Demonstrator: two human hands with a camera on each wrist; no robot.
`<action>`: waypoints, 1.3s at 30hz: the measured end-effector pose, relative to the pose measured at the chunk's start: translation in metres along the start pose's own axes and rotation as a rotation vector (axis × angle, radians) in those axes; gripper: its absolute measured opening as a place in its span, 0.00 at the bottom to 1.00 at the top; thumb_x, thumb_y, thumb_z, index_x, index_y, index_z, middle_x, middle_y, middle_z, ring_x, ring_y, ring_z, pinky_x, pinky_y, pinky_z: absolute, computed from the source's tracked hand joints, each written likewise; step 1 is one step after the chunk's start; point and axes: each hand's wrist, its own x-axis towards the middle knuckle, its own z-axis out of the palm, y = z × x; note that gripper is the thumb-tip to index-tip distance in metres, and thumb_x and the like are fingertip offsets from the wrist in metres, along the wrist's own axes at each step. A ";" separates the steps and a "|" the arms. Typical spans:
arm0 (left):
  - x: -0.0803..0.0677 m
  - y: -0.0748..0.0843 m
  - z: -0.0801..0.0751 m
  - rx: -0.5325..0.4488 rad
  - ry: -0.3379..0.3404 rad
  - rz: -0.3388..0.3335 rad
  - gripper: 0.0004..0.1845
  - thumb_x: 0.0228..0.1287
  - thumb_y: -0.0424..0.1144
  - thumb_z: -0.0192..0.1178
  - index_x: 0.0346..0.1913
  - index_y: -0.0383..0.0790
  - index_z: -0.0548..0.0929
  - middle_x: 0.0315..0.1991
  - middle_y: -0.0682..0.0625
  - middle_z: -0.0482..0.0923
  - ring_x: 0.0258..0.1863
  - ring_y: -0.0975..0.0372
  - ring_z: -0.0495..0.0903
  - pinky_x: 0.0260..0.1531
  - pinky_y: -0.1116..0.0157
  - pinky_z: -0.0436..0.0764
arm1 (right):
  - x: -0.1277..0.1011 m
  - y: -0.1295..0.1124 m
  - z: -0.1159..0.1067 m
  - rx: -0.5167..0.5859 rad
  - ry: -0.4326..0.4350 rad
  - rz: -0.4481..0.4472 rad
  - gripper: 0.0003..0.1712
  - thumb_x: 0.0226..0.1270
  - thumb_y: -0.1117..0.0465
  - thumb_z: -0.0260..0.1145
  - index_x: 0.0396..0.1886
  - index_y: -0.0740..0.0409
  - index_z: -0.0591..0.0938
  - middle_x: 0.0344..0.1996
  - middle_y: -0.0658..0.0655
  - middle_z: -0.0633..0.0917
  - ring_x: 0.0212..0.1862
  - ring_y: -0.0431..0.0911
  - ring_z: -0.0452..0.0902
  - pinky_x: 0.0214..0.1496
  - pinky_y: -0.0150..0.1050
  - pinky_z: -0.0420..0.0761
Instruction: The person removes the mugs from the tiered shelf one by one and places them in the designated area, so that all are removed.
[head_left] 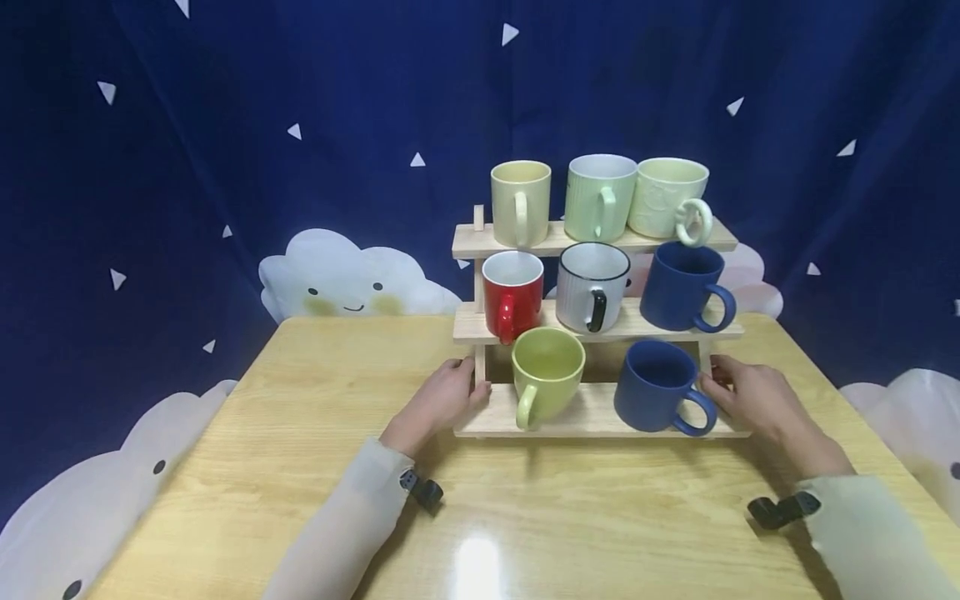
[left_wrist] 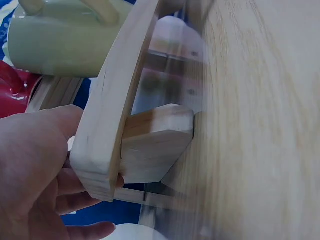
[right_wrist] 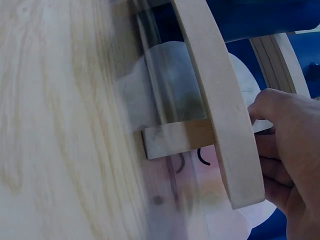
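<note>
A three-tier wooden display rack point(head_left: 592, 410) stands toward the back right of the table, with several mugs on its shelves. My left hand point(head_left: 444, 395) grips the left end of the bottom shelf; its thumb is above the board and fingers reach beneath in the left wrist view. At the opposite end, my right hand point(head_left: 757, 402) holds the same shelf point(right_wrist: 225, 115). On that shelf sit an olive-green mug point(head_left: 551, 367) and a dark blue mug point(head_left: 651, 390). A red mug point(head_left: 517, 292), a white black-rimmed mug point(head_left: 581, 292) and another blue mug point(head_left: 672, 292) occupy the middle tier.
The top tier bears a pale yellow mug point(head_left: 506, 204), a mint mug point(head_left: 581, 204) and a cream-green mug point(head_left: 652, 204). The light wooden table point(head_left: 322, 400) extends left and in front of the rack. Behind hangs a dark blue curtain point(head_left: 360, 100) with clouds and triangles.
</note>
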 end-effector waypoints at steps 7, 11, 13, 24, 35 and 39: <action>-0.004 0.000 0.000 0.001 0.014 0.021 0.30 0.73 0.51 0.49 0.64 0.28 0.69 0.53 0.32 0.77 0.56 0.44 0.76 0.57 0.52 0.74 | -0.003 0.001 0.002 0.023 0.001 -0.001 0.10 0.70 0.55 0.61 0.42 0.56 0.81 0.34 0.60 0.88 0.38 0.65 0.82 0.37 0.61 0.76; -0.002 0.000 0.000 -0.022 0.029 0.049 0.25 0.74 0.53 0.51 0.58 0.34 0.72 0.41 0.39 0.79 0.46 0.49 0.80 0.48 0.53 0.79 | 0.000 0.000 0.001 0.029 0.009 0.016 0.09 0.70 0.55 0.60 0.40 0.54 0.80 0.32 0.58 0.87 0.35 0.62 0.82 0.35 0.59 0.76; -0.001 0.000 0.000 -0.032 0.035 0.059 0.23 0.74 0.53 0.51 0.56 0.36 0.73 0.36 0.43 0.78 0.41 0.52 0.81 0.44 0.54 0.80 | 0.001 -0.001 0.000 0.027 0.007 0.034 0.09 0.71 0.54 0.59 0.40 0.55 0.79 0.31 0.58 0.86 0.34 0.61 0.82 0.34 0.58 0.76; -0.007 0.002 -0.011 0.042 0.018 0.067 0.24 0.72 0.55 0.53 0.60 0.42 0.71 0.32 0.47 0.81 0.36 0.53 0.83 0.38 0.55 0.81 | -0.003 0.000 0.002 0.108 -0.105 0.094 0.26 0.76 0.48 0.54 0.62 0.63 0.72 0.46 0.71 0.84 0.48 0.70 0.78 0.47 0.67 0.73; -0.013 0.009 -0.040 0.057 0.070 0.043 0.18 0.72 0.56 0.54 0.45 0.44 0.78 0.40 0.48 0.85 0.39 0.53 0.84 0.40 0.56 0.80 | 0.001 0.000 -0.009 0.070 -0.042 0.083 0.26 0.77 0.47 0.53 0.59 0.63 0.74 0.46 0.67 0.84 0.46 0.69 0.79 0.44 0.64 0.74; -0.016 0.010 -0.043 0.044 0.082 0.044 0.18 0.71 0.56 0.54 0.46 0.44 0.79 0.41 0.47 0.85 0.38 0.52 0.84 0.39 0.54 0.81 | 0.001 -0.002 -0.024 0.057 0.021 0.140 0.27 0.77 0.47 0.53 0.59 0.64 0.75 0.49 0.68 0.83 0.48 0.70 0.78 0.45 0.64 0.73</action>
